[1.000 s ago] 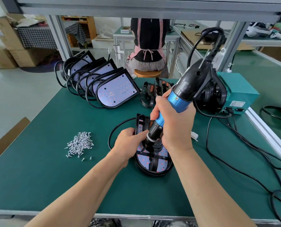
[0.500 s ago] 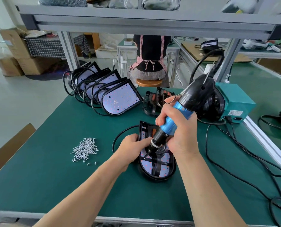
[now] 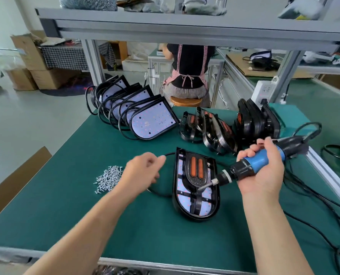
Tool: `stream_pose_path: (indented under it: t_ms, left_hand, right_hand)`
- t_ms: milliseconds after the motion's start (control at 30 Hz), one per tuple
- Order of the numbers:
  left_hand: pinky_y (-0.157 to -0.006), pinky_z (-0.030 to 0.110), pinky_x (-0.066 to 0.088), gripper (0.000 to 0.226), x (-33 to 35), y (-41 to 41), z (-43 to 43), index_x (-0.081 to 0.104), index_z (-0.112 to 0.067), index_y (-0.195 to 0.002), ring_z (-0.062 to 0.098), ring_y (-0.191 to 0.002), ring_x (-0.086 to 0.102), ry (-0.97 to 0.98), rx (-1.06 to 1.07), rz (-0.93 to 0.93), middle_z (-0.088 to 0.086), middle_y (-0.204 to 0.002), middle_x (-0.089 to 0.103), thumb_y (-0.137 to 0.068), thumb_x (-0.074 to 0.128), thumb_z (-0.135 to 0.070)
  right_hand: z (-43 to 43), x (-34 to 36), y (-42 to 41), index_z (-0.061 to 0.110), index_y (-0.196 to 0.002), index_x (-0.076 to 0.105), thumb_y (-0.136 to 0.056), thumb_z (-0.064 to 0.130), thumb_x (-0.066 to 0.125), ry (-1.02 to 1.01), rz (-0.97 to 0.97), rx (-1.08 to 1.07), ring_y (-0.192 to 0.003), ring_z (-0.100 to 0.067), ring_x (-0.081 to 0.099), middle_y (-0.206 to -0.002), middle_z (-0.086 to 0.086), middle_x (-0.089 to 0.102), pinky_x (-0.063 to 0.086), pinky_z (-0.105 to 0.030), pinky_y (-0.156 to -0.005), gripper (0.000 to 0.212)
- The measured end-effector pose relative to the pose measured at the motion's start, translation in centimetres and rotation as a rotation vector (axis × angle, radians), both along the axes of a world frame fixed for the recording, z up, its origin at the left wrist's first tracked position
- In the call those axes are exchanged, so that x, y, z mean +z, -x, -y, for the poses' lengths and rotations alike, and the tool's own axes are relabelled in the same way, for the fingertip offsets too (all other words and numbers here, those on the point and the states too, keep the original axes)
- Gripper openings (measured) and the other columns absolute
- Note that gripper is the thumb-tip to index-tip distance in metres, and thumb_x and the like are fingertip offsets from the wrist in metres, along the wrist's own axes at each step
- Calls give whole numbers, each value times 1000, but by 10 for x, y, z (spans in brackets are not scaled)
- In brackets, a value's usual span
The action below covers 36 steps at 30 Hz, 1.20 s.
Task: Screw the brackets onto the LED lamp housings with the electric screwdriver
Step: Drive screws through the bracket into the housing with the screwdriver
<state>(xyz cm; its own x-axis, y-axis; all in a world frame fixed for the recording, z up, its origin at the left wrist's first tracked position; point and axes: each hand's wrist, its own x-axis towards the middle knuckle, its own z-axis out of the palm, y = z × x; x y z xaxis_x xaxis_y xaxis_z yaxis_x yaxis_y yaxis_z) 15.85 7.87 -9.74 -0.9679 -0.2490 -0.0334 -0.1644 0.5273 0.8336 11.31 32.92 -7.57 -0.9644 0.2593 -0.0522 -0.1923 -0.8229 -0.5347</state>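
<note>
A black LED lamp housing [image 3: 195, 205] lies flat on the green mat, with a black bracket [image 3: 197, 171] bearing two orange strips on top of it. My right hand [image 3: 264, 173] grips the blue-and-black electric screwdriver [image 3: 250, 165], tilted almost level, its bit over the bracket's right side. My left hand [image 3: 141, 171] hovers left of the housing, fingers loosely curled and holding nothing, between the housing and a pile of silver screws [image 3: 108, 178].
A row of lamp housings with LED boards [image 3: 151, 122] leans at the back left. Loose brackets [image 3: 208, 130] and more black parts [image 3: 258, 120] stand behind. Black cables [image 3: 313, 199] trail right. A person in an apron [image 3: 189, 72] sits beyond the bench. A metal shelf [image 3: 185, 30] hangs overhead.
My right hand lifted the screwdriver off the bracket and tipped it from upright to nearly level. My left hand let go of the housing and moved left toward the screws.
</note>
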Motion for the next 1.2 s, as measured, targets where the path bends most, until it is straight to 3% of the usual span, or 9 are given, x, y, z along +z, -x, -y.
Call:
stream_pose_path:
  t_ms: [67,133,233,400,600,933,1067,1200]
  left_hand:
    - [-51,18,42,16,7,-6,33,66,-21,-72,7,-52,53,154,-44,28,-8,-59,65,-88,67,-24]
    - [-52,18,41,18,14,-14,61,69,-20,-71,7,-54,49,235,-145,109,-10,-60,62,-83,68,-8]
    - [-51,14,40,25,20,-25,85,72,-21,-74,2,-54,50,308,-284,239,-7,-65,63,-82,67,1]
    - [-63,22,45,23,11,-34,94,70,-26,-78,1,-62,52,402,-393,313,0,-84,67,-78,71,-3]
    - [-57,12,44,24,-2,-35,92,67,-25,-69,-1,-60,55,450,-363,240,0,-78,68,-77,76,-5]
    - [-57,10,44,33,-1,-32,95,67,-31,-67,-5,-64,59,518,-365,239,-8,-73,67,-78,71,0]
    - [-64,16,48,30,0,-32,92,66,-31,-70,1,-69,58,543,-364,182,-8,-83,64,-81,71,-3]
    - [-58,15,45,31,9,-35,75,63,-32,-72,2,-61,56,363,-286,24,-1,-74,68,-86,68,-4]
  right_hand:
    - [-6,-16,1,13,-87,57,-96,23,65,44,48,-15,-55,-7,48,-73,3,50,46,-19,-58,16]
    - [-8,-28,2,13,-86,57,-95,25,67,88,74,-17,-56,-7,49,-74,4,51,46,-19,-59,17]
    - [-10,-37,4,12,-87,58,-94,27,68,147,91,-8,-58,-6,49,-75,4,51,47,-19,-61,19]
    - [-11,-42,7,11,-88,58,-92,27,70,191,98,16,-58,-6,50,-75,3,52,48,-18,-62,20]
    - [-13,-44,5,11,-89,58,-92,26,70,199,99,25,-57,-6,50,-74,3,52,48,-18,-62,20]
    - [-12,-43,3,11,-90,57,-93,25,69,209,108,31,-58,-6,49,-73,4,51,48,-18,-61,19]
    - [-13,-42,2,12,-88,57,-94,25,68,220,110,28,-57,-6,49,-73,4,51,48,-18,-58,18]
    - [-12,-36,1,12,-87,56,-95,24,67,252,119,23,-56,-6,49,-72,4,50,48,-18,-58,18]
